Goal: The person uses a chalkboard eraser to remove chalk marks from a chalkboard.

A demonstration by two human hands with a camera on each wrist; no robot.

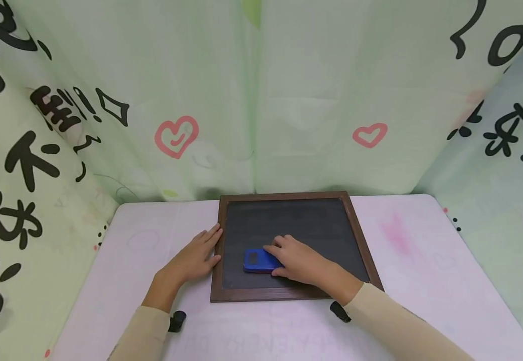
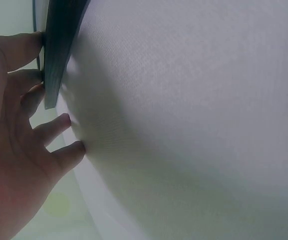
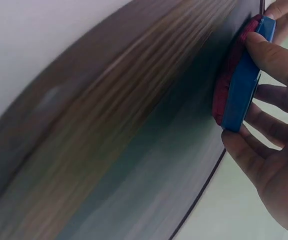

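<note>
A small blackboard (image 1: 261, 220) with a brown wooden frame lies on the table, its dark surface facing up. My right hand (image 1: 299, 260) grips a blue chalkboard eraser (image 1: 255, 260) over the lower middle of the board. In the right wrist view the thumb and fingers hold the blue back of the eraser (image 3: 243, 90), and its dark red felt pad (image 3: 227, 82) faces the board. At the board's left edge, my left hand (image 1: 195, 258) rests with fingers extended, fingertips and thumb against the frame. The left wrist view shows those fingers touching the frame's side (image 2: 61, 55).
The table (image 1: 153, 235) has a white cover with a faint pink stain (image 1: 396, 233) right of the board. Pale green curtains (image 1: 297, 100) with black writing and pink hearts hang behind and at both sides. Dark wrist straps (image 1: 177, 321) show at both sleeves.
</note>
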